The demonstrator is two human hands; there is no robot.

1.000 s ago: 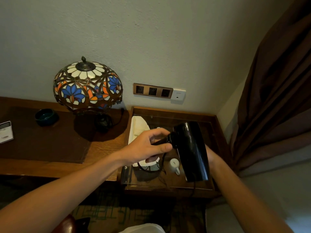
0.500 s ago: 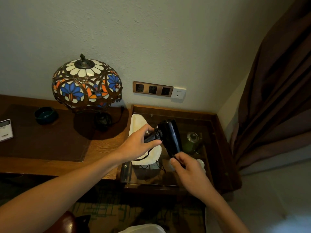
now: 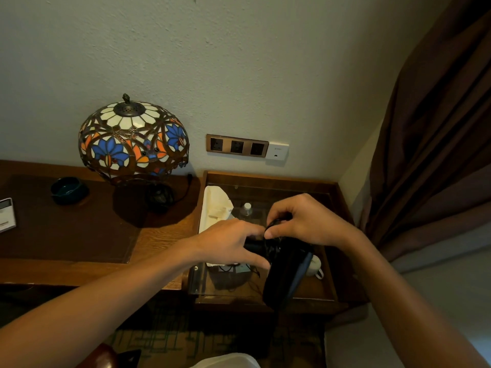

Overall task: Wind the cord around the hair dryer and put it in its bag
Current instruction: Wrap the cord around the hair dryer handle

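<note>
A black hair dryer [image 3: 285,272] hangs barrel-down over the glass-topped side table [image 3: 276,179]. My left hand [image 3: 228,243] grips its folded handle from the left. My right hand [image 3: 305,221] pinches the thin black cord [image 3: 273,227] just above the handle, where a few turns of cord lie wrapped. More cord trails down below my left hand. The cream cloth bag [image 3: 215,208] lies flat on the glass at the table's left side, partly behind my left hand.
A stained-glass lamp [image 3: 132,139] stands on the wooden desk [image 3: 159,235], with a dark bowl [image 3: 67,189] and a white remote [image 3: 6,215] further left. Under the glass are a small bottle [image 3: 247,208] and a white cup [image 3: 314,265]. Wall sockets [image 3: 236,146] and a brown curtain [image 3: 438,128] border the corner.
My right hand has risen from below the dryer to above its handle, carrying the cord over it. The dryer has tipped so its barrel points down.
</note>
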